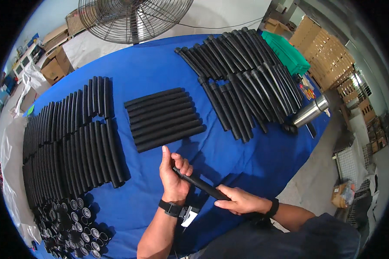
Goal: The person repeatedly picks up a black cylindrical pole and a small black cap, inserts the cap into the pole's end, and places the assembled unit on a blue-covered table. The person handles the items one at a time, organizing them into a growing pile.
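Bright light, curved rim

Light was bright and even, and soft shadows spread over the blue cloth (155,64) near the left hand (175,177) and right hand (243,201). Glare streaked the steel flask (311,110). The hands looked sharp; the far background (32,56) was softer, and edges bent toward the black border.

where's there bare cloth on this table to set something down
Bare blue cloth lies between the fan and the middle tube row, and between the right tube pile and the right hand. The left side is crowded with tubes and round caps; the far right is packed too.
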Motion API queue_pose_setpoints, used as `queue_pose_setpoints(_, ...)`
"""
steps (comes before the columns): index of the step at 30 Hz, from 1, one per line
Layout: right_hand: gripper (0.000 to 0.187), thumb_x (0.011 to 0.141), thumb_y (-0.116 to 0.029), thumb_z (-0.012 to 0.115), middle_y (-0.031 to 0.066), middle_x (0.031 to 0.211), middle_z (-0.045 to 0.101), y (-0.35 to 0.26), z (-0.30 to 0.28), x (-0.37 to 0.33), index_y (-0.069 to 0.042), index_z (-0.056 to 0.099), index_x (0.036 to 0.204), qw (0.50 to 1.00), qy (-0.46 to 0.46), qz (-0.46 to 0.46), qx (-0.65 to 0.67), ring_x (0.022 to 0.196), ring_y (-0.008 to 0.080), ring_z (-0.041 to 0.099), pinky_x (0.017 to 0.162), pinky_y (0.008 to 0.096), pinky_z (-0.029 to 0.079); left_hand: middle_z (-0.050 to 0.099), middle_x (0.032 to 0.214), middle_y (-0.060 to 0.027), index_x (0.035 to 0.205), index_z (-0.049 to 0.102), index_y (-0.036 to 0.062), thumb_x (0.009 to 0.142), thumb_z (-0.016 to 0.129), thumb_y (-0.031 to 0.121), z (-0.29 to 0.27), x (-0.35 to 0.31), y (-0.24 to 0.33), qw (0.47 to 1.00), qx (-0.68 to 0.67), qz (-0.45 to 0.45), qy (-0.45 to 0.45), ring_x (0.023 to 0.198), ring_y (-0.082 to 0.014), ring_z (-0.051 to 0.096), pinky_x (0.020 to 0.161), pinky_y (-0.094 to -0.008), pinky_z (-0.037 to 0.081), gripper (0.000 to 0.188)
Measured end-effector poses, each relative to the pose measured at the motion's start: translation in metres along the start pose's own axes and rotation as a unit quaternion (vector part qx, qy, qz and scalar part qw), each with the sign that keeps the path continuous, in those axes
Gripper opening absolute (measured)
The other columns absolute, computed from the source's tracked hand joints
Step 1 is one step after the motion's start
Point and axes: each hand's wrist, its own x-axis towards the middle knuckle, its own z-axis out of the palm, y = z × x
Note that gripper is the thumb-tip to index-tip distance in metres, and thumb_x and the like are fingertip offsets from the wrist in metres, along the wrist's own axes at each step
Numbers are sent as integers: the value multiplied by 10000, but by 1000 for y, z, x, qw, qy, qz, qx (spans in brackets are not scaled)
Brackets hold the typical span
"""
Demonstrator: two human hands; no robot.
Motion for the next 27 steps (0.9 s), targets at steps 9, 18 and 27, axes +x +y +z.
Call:
queue_pose_setpoints(9, 369, 1021, -336, 625, 202, 659, 593, 8, 8, 5, -43, 481, 1193, 986, 98, -71, -112, 630, 395, 666, 552, 475, 447, 396, 573, 28, 751, 568, 127, 1051, 569, 474, 0, 0, 0, 999, 13, 4, 29, 482, -109, 370, 462, -277, 336, 459)
queue_pose_setpoints(18, 342, 1031, -333, 624, 185, 786, 600, 15, 0, 8, -24, 543, 1155, 979, 97, -164, -77, 730, 330, 634, 662, 438, 467, 373, 566, 41, 747, 603, 139, 1059, 501, 540, 6, -1, 4, 1000, -21, 14, -19, 458, -94, 328, 427, -261, 281, 518)
queue_pose_setpoints(27, 345, 901, -258, 728, 232, 928, 642, -9, -103, 6, 2, 551, 1046, 821, 469, -214, -246, 862, 405, 649, 755, 480, 516, 653, 1291, -174, 1377, 577, 66, 1002, 409, 714, 0, 5, -6, 989, 26, -34, -141, 1187, -312, 626, 1030, -502, 506, 767)
